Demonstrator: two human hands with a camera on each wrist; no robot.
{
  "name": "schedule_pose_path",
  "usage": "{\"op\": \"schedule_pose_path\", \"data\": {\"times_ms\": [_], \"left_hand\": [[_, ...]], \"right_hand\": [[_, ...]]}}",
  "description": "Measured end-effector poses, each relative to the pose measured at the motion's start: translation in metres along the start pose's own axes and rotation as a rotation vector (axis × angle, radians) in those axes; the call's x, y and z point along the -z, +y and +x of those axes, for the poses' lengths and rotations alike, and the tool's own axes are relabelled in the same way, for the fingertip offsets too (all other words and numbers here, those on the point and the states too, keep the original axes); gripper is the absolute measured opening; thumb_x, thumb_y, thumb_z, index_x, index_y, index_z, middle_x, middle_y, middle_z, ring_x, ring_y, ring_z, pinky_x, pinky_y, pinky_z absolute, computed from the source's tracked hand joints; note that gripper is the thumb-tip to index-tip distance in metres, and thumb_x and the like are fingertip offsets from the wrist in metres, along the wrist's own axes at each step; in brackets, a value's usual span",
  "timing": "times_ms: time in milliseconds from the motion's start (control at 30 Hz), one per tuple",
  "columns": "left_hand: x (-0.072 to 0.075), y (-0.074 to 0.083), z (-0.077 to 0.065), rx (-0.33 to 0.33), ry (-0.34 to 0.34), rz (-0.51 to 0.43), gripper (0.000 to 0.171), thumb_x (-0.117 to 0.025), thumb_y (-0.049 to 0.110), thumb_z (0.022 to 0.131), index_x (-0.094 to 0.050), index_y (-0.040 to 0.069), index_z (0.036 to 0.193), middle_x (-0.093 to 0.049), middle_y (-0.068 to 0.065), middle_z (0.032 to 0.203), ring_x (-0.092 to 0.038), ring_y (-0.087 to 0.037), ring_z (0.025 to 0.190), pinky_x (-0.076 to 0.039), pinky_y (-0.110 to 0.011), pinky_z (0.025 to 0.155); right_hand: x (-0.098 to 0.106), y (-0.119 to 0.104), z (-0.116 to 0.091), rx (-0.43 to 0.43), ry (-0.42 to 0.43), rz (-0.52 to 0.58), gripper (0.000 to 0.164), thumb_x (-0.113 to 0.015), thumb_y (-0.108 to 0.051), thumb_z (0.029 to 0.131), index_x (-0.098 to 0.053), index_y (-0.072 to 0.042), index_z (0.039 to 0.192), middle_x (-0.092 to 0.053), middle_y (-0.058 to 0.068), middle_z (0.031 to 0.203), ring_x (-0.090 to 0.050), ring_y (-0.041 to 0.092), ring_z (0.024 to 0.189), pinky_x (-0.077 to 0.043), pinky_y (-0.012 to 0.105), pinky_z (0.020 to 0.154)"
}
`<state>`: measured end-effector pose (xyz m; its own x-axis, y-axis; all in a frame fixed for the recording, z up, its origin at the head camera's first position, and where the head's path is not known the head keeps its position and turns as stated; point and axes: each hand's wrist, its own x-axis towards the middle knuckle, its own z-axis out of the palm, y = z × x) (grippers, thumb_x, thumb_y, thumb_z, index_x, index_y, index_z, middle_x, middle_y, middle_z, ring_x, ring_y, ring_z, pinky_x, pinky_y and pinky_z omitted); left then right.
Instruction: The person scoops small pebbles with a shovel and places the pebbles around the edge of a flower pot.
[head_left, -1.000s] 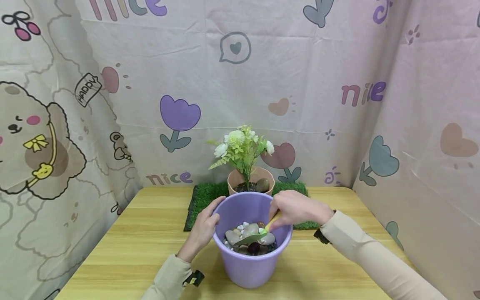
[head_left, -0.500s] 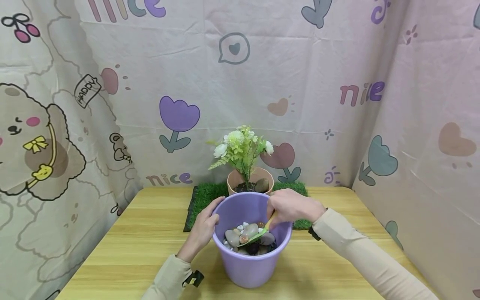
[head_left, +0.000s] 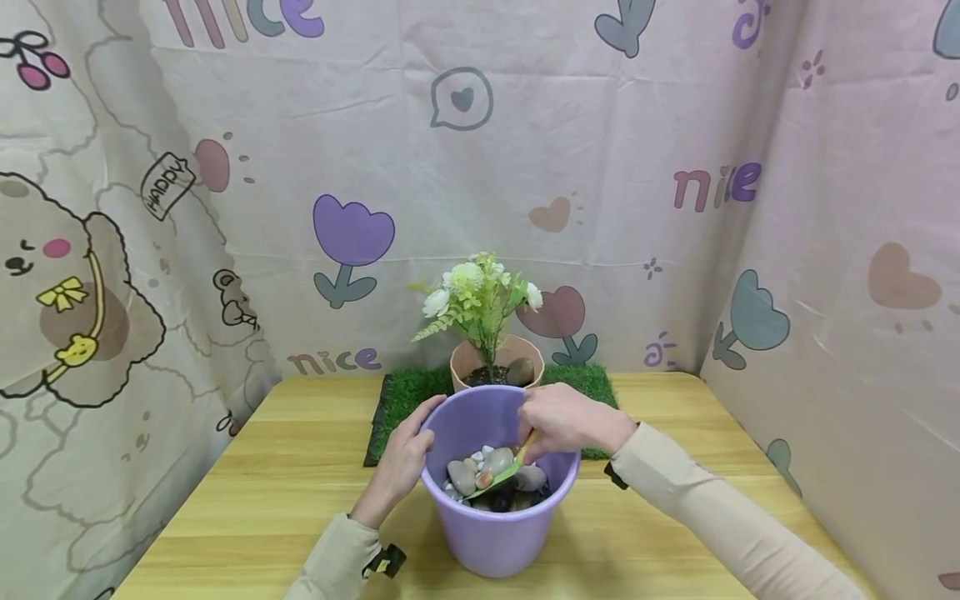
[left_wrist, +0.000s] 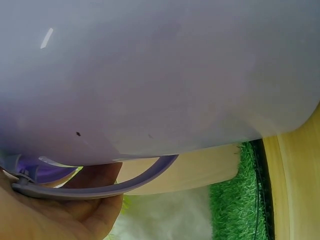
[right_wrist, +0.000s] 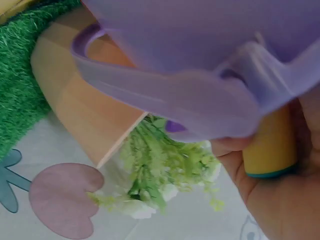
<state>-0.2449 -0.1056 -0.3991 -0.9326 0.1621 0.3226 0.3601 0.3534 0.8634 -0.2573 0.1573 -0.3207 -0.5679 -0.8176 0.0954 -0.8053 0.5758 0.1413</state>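
A purple bucket (head_left: 493,542) stands upright on the table with grey stones (head_left: 462,477) and small white pebbles inside. My left hand (head_left: 397,462) grips the bucket's left rim; in the left wrist view its fingers curl round the bail handle (left_wrist: 105,191) and the rim. Inside the bucket's right side, my right hand (head_left: 566,421) holds a small garden trowel (head_left: 501,481) with a green blade and yellow handle (right_wrist: 270,145). The blade lies tilted among the stones, its tip pointing down and left. Part of the trowel handle is hidden by my fingers.
Behind the bucket, a peach flowerpot (right_wrist: 85,90) holds a white-flowered plant (head_left: 480,296), dark soil and a brown stone (head_left: 521,372). It stands on a strip of artificial grass (head_left: 412,390). A printed cloth (head_left: 480,167) hangs behind the wooden table (head_left: 300,475).
My right hand has moved left and slightly down with the trowel, its blade reaching farther left among the stones. A reddish stone has come into sight beside it. The left hand keeps its grip.
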Motion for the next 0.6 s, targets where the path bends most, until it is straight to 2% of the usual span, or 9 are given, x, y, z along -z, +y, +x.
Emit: {"op": "schedule_pose_path", "data": {"times_ms": [100,233,300,433,600], "left_hand": [[-0.0002,-0.0001,-0.0002,-0.002,0.006,0.0,0.061,-0.041,0.0,0.084,-0.05,0.015,0.143,-0.057,-0.01,0.139,-0.059,-0.027,0.117,-0.047,-0.041,0.093],[-0.0005,-0.0008,-0.0001,-0.008,0.008,0.004,0.062,-0.042,0.0,0.084,-0.05,0.014,0.143,-0.057,-0.011,0.139,-0.058,-0.029,0.119,-0.047,-0.043,0.094],[-0.0006,-0.0011,-0.0003,-0.01,0.007,0.006,0.062,-0.042,0.0,0.084,-0.05,0.014,0.144,-0.057,-0.012,0.139,-0.058,-0.029,0.119,-0.047,-0.044,0.094],[-0.0014,-0.002,-0.0004,0.003,0.007,0.002,0.062,-0.041,0.001,0.084,-0.05,0.015,0.144,-0.057,-0.01,0.139,-0.059,-0.028,0.118,-0.048,-0.042,0.093],[-0.0005,-0.0028,-0.0001,-0.005,0.015,0.002,0.062,-0.041,0.0,0.084,-0.05,0.016,0.143,-0.058,-0.01,0.138,-0.059,-0.027,0.114,-0.047,-0.04,0.09]], "right_hand": [[-0.003,-0.0005,-0.002,0.013,0.025,-0.026,0.018,-0.079,-0.048,0.073,-0.079,-0.032,0.081,-0.064,-0.019,0.079,-0.053,0.005,0.081,-0.049,0.025,0.071],[-0.0069,0.0008,-0.0058,0.033,0.057,-0.041,0.02,-0.078,-0.048,0.075,-0.08,-0.031,0.086,-0.064,-0.018,0.081,-0.054,0.007,0.084,-0.049,0.025,0.072],[-0.008,0.0016,-0.0062,0.041,0.072,-0.039,0.02,-0.078,-0.048,0.074,-0.08,-0.031,0.085,-0.064,-0.018,0.08,-0.052,0.006,0.082,-0.047,0.023,0.067],[-0.0073,0.0029,-0.0062,0.04,0.081,-0.036,0.019,-0.077,-0.049,0.075,-0.08,-0.032,0.083,-0.063,-0.019,0.077,-0.05,0.004,0.079,-0.044,0.022,0.066],[-0.0053,0.0066,-0.0087,0.006,0.128,-0.056,0.018,-0.078,-0.047,0.075,-0.079,-0.031,0.081,-0.067,-0.017,0.077,-0.059,0.008,0.086,-0.05,0.025,0.072]]}}
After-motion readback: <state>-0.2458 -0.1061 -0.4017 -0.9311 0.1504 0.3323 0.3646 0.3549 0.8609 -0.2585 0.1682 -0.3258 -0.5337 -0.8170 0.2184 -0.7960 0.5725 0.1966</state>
